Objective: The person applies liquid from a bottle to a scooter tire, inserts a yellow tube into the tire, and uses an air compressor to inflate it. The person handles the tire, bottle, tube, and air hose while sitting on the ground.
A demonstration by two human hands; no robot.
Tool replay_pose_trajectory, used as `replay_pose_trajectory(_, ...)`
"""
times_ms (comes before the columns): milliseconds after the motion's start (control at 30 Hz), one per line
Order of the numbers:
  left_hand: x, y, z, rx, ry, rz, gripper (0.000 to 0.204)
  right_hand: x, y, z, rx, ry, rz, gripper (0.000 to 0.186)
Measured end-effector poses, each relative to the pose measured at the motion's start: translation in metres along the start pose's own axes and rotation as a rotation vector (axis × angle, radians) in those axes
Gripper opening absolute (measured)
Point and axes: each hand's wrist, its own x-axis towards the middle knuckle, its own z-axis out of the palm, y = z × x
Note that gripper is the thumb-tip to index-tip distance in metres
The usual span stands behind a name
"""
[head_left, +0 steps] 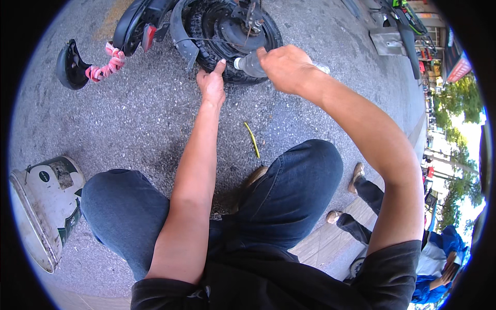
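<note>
A scooter's wheel with a black tyre (238,76) is at the top middle, its rim and hub facing me. My left hand (211,88) grips the tyre's near edge, thumb up along it and the other fingers partly hidden. In my right hand (287,67) is a clear plastic bottle (250,65), tilted nearly sideways with its neck toward the left, in front of the wheel. Fingers cover the bottle's middle, and its base shows past my wrist. A dark mudguard (185,44) curves round the tyre's left side.
A yellow-green strip (252,139) lies on the asphalt between me and the wheel. At left is a tipped white bucket (49,199). A black cup-shaped part (72,66) with a pink cloth wrap (106,67) lies upper left. Another person's legs (356,227) show at right.
</note>
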Motion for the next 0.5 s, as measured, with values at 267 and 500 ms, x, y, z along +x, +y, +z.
replay_pose_trajectory(267,0.017,0.022,0.008,0.029,0.062,0.166,0.046,-0.014,0.01,0.017,0.001,-0.12,0.064,0.058)
replay_pose_trajectory(500,-0.024,-0.015,0.015,0.012,0.006,-0.01,0.052,-0.013,0.007,0.017,0.004,-0.085,0.079,0.058)
